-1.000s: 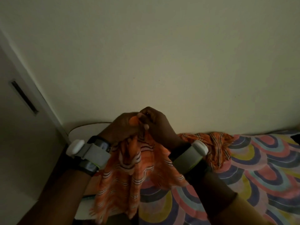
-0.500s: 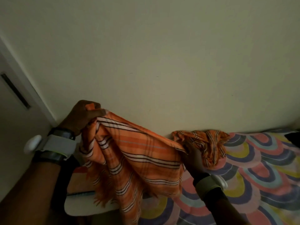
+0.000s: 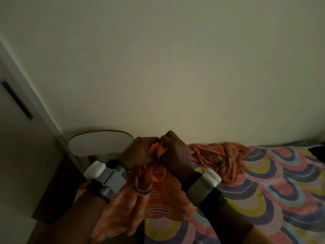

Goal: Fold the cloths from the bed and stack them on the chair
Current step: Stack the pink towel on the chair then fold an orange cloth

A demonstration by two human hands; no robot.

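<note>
The person's left hand (image 3: 139, 152) and right hand (image 3: 175, 154) met at 6 o'clock in the view, knuckles touching. Each grip was closed, fingers curled, pinching the top edge of an orange striped cloth (image 3: 158, 196) bunched between them. A small fold of orange showed in the gap between the two fists. The rest of that cloth hung down from the hands toward 6 o'clock, draping between the forearms and over the near edge of the bed (image 3: 274, 192). Its lower fringe was blurred.

Each wrist carried a grey strap with a white block on it: the left wristband (image 3: 107, 178) at 7 o'clock, the right wristband (image 3: 204, 184) at 5 o'clock.

A second orange checked cloth (image 3: 219, 155) lay crumpled on the bed at 4 o'clock, just beside the right hand and against the wall (image 3: 175, 67). The bed's sheet bore scalloped arcs of pink, yellow, teal and grey. A dark item (image 3: 316, 152) sat on the bed at the 3 o'clock edge, too cut off to name.

The white backrest of the chair (image 3: 98, 145) stood at 8 o'clock, behind the left hand and against the wall. A pale door (image 3: 17, 147) with a dark slot filled the 9 o'clock side.
</note>
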